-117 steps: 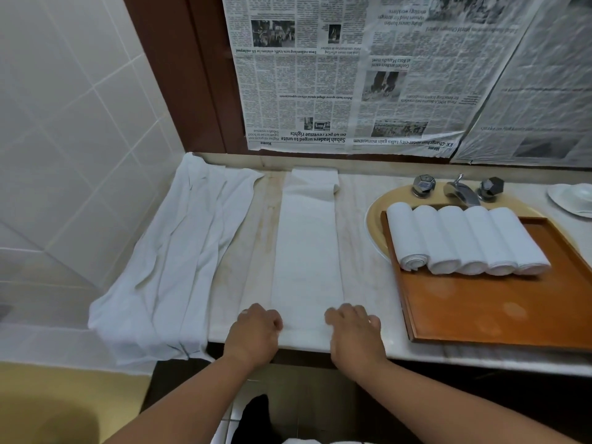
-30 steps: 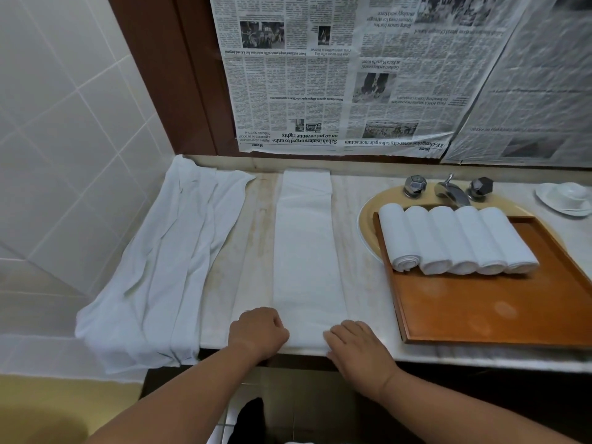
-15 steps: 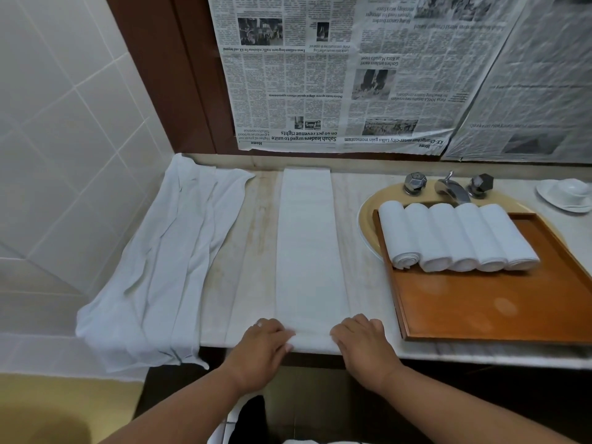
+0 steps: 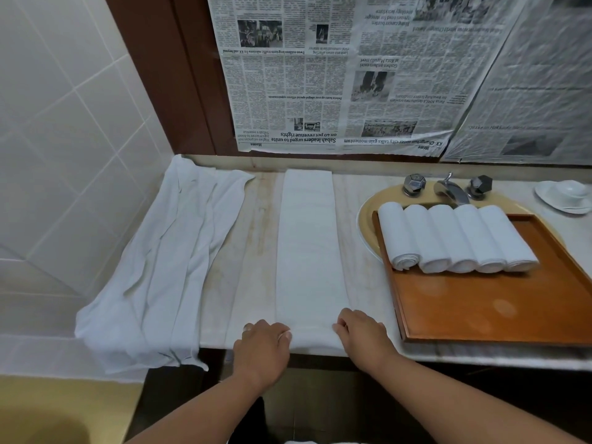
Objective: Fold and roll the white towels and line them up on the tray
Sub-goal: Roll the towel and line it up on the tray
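Observation:
A white towel (image 4: 309, 248), folded into a long narrow strip, lies flat on the marble counter from the back wall to the front edge. My left hand (image 4: 264, 342) and my right hand (image 4: 362, 331) sit at its near end, one at each corner, fingers curled on the towel's edge. On the brown wooden tray (image 4: 499, 312) to the right, several rolled white towels (image 4: 455, 238) lie side by side along its far edge.
A loose pile of unfolded white towels (image 4: 166, 261) drapes over the counter's left end beside the tiled wall. The tray rests over a yellow sink (image 4: 365, 216) with a chrome tap (image 4: 450, 189). A white dish (image 4: 567, 195) stands at far right. Newspaper covers the back wall.
The towel's far end, folded over earlier, now lies flat and straight. Both hands have stayed at the near edge, shifting slightly apart to its corners.

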